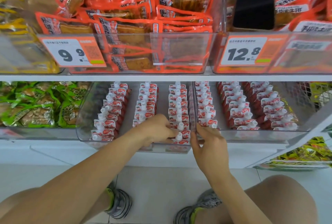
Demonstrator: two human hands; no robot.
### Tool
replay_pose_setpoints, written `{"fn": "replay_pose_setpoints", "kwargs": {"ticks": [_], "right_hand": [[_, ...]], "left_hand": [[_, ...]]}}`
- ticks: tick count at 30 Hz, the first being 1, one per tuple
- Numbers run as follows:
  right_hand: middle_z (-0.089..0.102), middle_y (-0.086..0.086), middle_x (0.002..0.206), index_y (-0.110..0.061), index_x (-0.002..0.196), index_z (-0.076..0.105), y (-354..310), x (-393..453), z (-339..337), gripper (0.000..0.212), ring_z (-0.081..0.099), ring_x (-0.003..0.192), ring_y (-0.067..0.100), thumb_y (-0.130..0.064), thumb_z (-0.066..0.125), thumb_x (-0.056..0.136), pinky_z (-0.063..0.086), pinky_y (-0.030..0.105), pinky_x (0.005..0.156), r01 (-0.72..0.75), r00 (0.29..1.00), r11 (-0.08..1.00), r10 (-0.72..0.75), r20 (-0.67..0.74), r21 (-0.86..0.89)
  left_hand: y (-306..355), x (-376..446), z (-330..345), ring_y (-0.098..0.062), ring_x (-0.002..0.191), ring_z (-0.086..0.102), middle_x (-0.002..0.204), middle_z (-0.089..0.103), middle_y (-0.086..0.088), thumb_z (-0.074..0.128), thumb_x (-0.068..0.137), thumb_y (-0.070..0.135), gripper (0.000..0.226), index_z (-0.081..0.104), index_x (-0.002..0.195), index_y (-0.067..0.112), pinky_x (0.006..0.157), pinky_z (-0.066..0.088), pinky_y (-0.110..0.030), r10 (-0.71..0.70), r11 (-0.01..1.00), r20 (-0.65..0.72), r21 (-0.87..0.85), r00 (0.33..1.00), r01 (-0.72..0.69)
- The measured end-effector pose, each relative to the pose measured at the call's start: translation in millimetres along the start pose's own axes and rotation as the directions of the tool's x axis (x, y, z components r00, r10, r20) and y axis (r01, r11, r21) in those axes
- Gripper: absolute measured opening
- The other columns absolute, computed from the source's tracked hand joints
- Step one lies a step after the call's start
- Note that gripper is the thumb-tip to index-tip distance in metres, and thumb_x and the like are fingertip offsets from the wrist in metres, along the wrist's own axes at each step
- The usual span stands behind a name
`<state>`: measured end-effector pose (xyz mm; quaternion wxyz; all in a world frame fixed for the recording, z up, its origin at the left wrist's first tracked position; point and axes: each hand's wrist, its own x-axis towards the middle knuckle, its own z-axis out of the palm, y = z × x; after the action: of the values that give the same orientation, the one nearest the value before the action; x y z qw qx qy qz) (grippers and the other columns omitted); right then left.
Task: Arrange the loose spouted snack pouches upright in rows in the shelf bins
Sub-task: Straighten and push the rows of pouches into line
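Shop shelving, two tiers, white floor below w/ person's shoes in view. Upper tier: clear bins of orange flat packs, price cards 9.9 and 12.8, black phone (253,5) lying on packs at right. Lower tier, L to R: green snack packs (36,105), then left clear bin (84,116) w/ three rows of spouted pouches (146,104) standing upright, spouts up; then right clear bin (303,125) w/ three more rows, also upright. Left hand (156,129) reaches into left bin's front, fingers curled and pinching at front pouch (180,138) of that bin's rightmost row, near its white cap; exact contact partly hidden by knuckles. Right hand (209,141) just right of same pouch, at the divider wall between the bins; fingers (195,140) fairly straight, slightly apart, resting against bin front edge, seems to hold nothing. Key relation: front pouch sits between both hands, long axis vertical, left hand nearer and on it. Judgement: rows look nearly full; next move likely seats this pouch upright, flush w/ its row. Risk: tipping neighbours fwd.
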<state>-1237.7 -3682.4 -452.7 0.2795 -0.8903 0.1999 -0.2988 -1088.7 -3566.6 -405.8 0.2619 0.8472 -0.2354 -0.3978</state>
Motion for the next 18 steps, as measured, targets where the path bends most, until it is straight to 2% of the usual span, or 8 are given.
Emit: {"fn": "replay_pose_setpoints", "kwargs": {"ticks": [2, 4, 7, 9, 11, 13, 16, 18], "right_hand": [[0.073, 0.002, 0.088, -0.011, 0.11, 0.074, 0, 0, 1, 0.022, 0.065, 0.073, 0.018, -0.015, 0.068, 0.089, 0.06, 0.034, 0.059, -0.009, 1.0, 1.0, 0.009, -0.001, 0.012], [0.073, 0.001, 0.09, -0.012, 0.11, 0.073, 1, 0, -1, 0.022, 0.065, 0.074, 0.016, -0.017, 0.068, 0.09, 0.061, 0.033, 0.061, -0.017, 1.0, 0.999, 0.016, 0.008, 0.043], [0.073, 0.001, 0.096, -0.011, 0.114, 0.073, 1, -1, -1, 0.025, 0.067, 0.077, 0.012, -0.018, 0.067, 0.09, 0.061, 0.027, 0.065, -0.015, 1.0, 0.998, 0.015, 0.004, 0.062], [0.073, 0.004, 0.096, -0.007, 0.114, 0.073, 0, -2, 1, 0.027, 0.068, 0.075, 0.014, -0.012, 0.069, 0.088, 0.06, 0.025, 0.066, -0.01, 1.0, 0.999, 0.011, -0.012, 0.037], [0.073, 0.007, 0.094, -0.004, 0.114, 0.072, -3, -2, 4, 0.028, 0.068, 0.072, 0.016, -0.008, 0.07, 0.087, 0.06, 0.025, 0.064, -0.018, 1.0, 1.0, 0.018, -0.025, 0.006], [0.073, 0.007, 0.091, -0.004, 0.113, 0.072, -5, -2, 5, 0.028, 0.067, 0.069, 0.017, -0.005, 0.069, 0.086, 0.06, 0.026, 0.062, -0.03, 0.999, 1.0, 0.029, -0.031, -0.01], [0.072, 0.004, 0.089, -0.008, 0.112, 0.073, -9, -1, 1, 0.024, 0.067, 0.069, 0.017, -0.008, 0.068, 0.088, 0.061, 0.032, 0.06, -0.028, 1.0, 0.999, 0.028, 0.004, -0.015], [0.073, 0.001, 0.093, -0.015, 0.112, 0.071, -9, 0, -5, 0.022, 0.069, 0.074, 0.017, -0.016, 0.066, 0.091, 0.06, 0.032, 0.063, -0.055, 0.998, 0.999, 0.055, 0.042, -0.004]], "left_hand": [[1, -2, -2, -0.02, 0.067, 0.062, 0.069, 0.065, -0.009, 0.069, 0.084, 0.043, 0.042, 0.065, 0.07, 0.004, 0.06, 0.04, -0.028, 0.005, 0.998, -0.003, 0.057, 1.0, -0.005], [1, -4, -3, -0.015, 0.053, 0.044, 0.053, 0.045, 0.001, 0.064, 0.087, 0.048, 0.049, 0.048, 0.056, 0.014, 0.055, 0.032, -0.027, 0.013, 0.99, -0.037, 0.142, 0.999, -0.008], [3, -4, 2, -0.015, 0.05, 0.037, 0.048, 0.036, 0.005, 0.063, 0.086, 0.053, 0.053, 0.04, 0.053, 0.019, 0.056, 0.028, -0.029, -0.019, 0.99, 0.018, 0.137, 1.0, 0.016], [3, -2, 3, -0.014, 0.058, 0.05, 0.056, 0.051, 0.004, 0.066, 0.083, 0.054, 0.048, 0.05, 0.057, 0.017, 0.061, 0.038, -0.028, -0.032, 0.996, 0.035, 0.082, 0.999, 0.029], [1, 0, 0, -0.016, 0.082, 0.065, 0.079, 0.069, 0.0, 0.071, 0.077, 0.057, 0.045, 0.065, 0.072, 0.013, 0.081, 0.051, -0.032, -0.052, 0.998, 0.065, 0.027, 0.997, 0.051], [0, -1, -4, -0.019, 0.097, 0.066, 0.097, 0.072, -0.003, 0.074, 0.07, 0.062, 0.054, 0.071, 0.09, 0.012, 0.095, 0.051, -0.04, -0.084, 0.996, 0.091, 0.0, 0.992, 0.084], [2, -8, -6, -0.019, 0.098, 0.065, 0.101, 0.071, -0.001, 0.071, 0.071, 0.064, 0.055, 0.071, 0.094, 0.015, 0.095, 0.05, -0.041, -0.071, 0.997, 0.095, 0.026, 0.993, 0.069], [5, -22, -5, -0.015, 0.103, 0.063, 0.11, 0.069, 0.006, 0.066, 0.079, 0.061, 0.046, 0.067, 0.102, 0.021, 0.096, 0.05, -0.035, 0.042, 0.998, 0.076, 0.053, 0.996, -0.047]]}}
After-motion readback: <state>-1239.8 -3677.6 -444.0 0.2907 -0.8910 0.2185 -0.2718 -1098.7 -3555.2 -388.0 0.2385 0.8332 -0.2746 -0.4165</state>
